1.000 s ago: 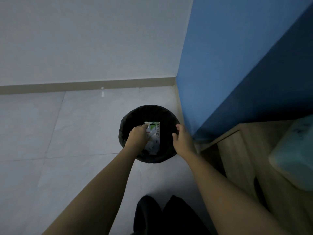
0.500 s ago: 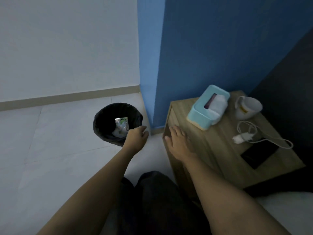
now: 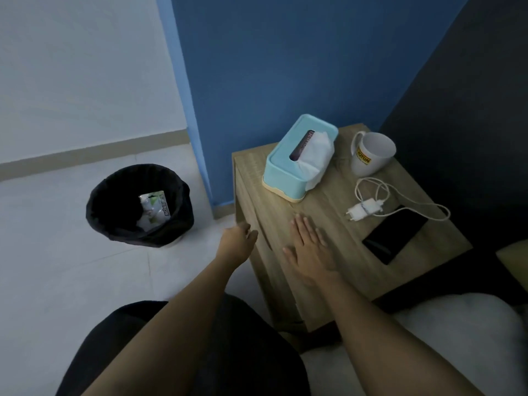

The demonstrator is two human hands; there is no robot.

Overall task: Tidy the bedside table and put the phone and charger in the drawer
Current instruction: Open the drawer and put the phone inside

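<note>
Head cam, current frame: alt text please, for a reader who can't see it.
A person's open right hand lies flat on a wooden bedside table, the empty left hand beside its front edge. On top sit a black phone, white charger, white mug and blue tissue box; a black bin stands on the floor.

Empty hands at the bedside bench

The right hand [image 3: 310, 250] lies flat, fingers spread, on the wooden bench [image 3: 337, 270]; the left hand [image 3: 238, 241] hovers loosely open off its left edge. At 1 o'clock sits a tissue box [image 3: 297, 158], at 2 o'clock a mug [image 3: 371, 152], charger [image 3: 364, 210] and phone [image 3: 395, 234]. At 10 o'clock a black bin [image 3: 114, 224] holds a wrapper [image 3: 155, 208].
</note>
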